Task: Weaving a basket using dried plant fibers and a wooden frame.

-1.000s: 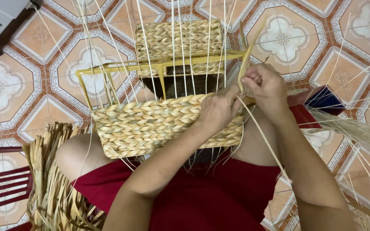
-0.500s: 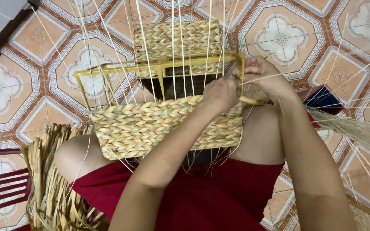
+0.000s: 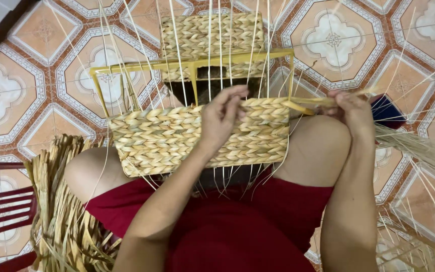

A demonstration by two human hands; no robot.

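Basket (image 3: 187, 138), half-woven, braced on knees; left hand (image 3: 222, 118) pinches top braid row, right hand (image 3: 351, 108) clasps straw strand (image 3: 323, 99) taut toward 3 o'clock.

Patterned orange-and-white tiled floor (image 3: 338, 40); red slatted chair (image 3: 1, 211) at left

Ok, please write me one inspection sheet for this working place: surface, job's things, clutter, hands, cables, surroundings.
Surface: patterned tile floor; the work rests on the person's knees.
Job's things: half-woven basket on a yellow frame, thin upright strands.
Clutter: bundle of dried straw at left, loose straw at right.
Hands: left hand on the basket's top edge; right hand pinching a straw strand.
Cables: nothing seen.
Surroundings: red chair at left.
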